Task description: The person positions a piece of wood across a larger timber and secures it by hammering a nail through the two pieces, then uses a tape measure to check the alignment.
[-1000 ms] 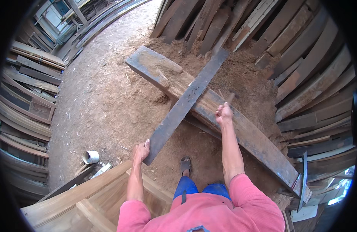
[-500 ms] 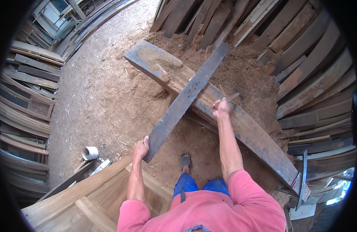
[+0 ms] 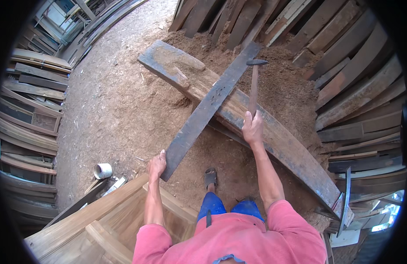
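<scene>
A long dark plank lies crosswise over a thick, worn timber beam. My left hand grips the plank's near left end, with the thumb on top. In my right hand is a hammer, held by its wooden handle. The hammer's dark head is raised above the beam, close to the plank's far end. Small holes or marks show along the plank's middle. Sawdust and a rough wood piece lie on the beam's far left part.
Many boards lean along the right and far sides. More stacked boards line the left. A panelled wooden door lies at the near left, beside a white bucket. Sawdust covers the floor.
My right hand has turned, swinging the hammer so that its head now points up and away. The plank has shifted slightly; my left hand still grips it.
</scene>
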Tool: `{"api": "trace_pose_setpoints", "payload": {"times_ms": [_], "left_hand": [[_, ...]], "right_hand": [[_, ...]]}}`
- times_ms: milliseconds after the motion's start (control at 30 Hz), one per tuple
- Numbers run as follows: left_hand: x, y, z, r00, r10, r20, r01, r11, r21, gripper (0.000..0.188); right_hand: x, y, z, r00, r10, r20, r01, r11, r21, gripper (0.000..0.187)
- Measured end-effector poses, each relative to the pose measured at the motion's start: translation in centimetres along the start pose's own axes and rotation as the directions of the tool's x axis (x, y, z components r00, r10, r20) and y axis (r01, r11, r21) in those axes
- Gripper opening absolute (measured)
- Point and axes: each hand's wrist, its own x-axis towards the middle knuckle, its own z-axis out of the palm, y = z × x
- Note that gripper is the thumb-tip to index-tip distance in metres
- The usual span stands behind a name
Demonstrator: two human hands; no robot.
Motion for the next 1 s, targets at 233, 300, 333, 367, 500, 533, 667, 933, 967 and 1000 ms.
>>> {"api": "trace_pose_setpoints", "payload": {"times_ms": [233, 300, 333, 367, 500, 533, 667, 933, 967, 1000], "left_hand": [[-0.8, 1.0, -0.3, 0.998, -0.043, -0.052, 0.044, 0.999, 0.027, 0.071], [-0.9, 0.2, -0.1, 0.996, -0.054, -0.068, 0.056, 0.998, 0.018, 0.070], [-1.1, -0.3, 0.1, 0.994, -0.055, -0.095, 0.056, 0.998, 0.006, 0.069], [-1.2, 0.4, -0.1, 0.992, -0.047, -0.113, 0.048, 0.999, 0.005, 0.069], [-0.8, 0.6, 0.1, 0.989, -0.083, -0.125, 0.089, 0.995, 0.043, 0.069], [-0.6, 0.3, 0.2, 0.988, -0.084, -0.126, 0.090, 0.995, 0.040, 0.069], [1.1, 1.7, 1.6, 0.995, -0.047, -0.084, 0.051, 0.998, 0.044, 0.074], [-1.8, 5.8, 5.2, 0.668, 0.361, -0.650, -0.206, 0.930, 0.304, 0.050], [-3.9, 8.8, 6.2, 0.717, 0.444, -0.537, -0.290, 0.891, 0.350, 0.053], [-5.9, 11.9, 7.0, 0.744, 0.524, -0.414, -0.377, 0.841, 0.387, 0.055]], "right_hand": [[-2.7, 0.9, -0.9, 0.871, 0.206, 0.446, 0.019, 0.893, -0.450, 0.038], [-4.2, -0.4, -1.0, 0.884, 0.210, 0.417, -0.022, 0.911, -0.412, 0.038], [-5.3, -0.8, -0.8, 0.893, 0.194, 0.406, -0.030, 0.926, -0.376, 0.038], [-5.4, -1.1, -1.0, 0.912, 0.170, 0.374, -0.035, 0.939, -0.342, 0.039], [-4.7, 0.6, -0.5, 0.852, 0.226, 0.472, -0.020, 0.915, -0.403, 0.044], [-4.5, 0.5, -0.8, 0.806, 0.270, 0.527, -0.007, 0.894, -0.447, 0.045], [-7.0, 3.7, -3.3, 0.631, 0.375, 0.679, -0.640, 0.747, 0.181, 0.044], [-19.1, 10.1, -14.1, 0.631, 0.634, 0.447, -0.775, 0.489, 0.400, 0.045], [-20.9, 11.1, -16.5, 0.639, 0.654, 0.404, -0.763, 0.477, 0.436, 0.045], [-22.9, 12.6, -18.9, 0.625, 0.705, 0.334, -0.761, 0.454, 0.464, 0.045]]}}
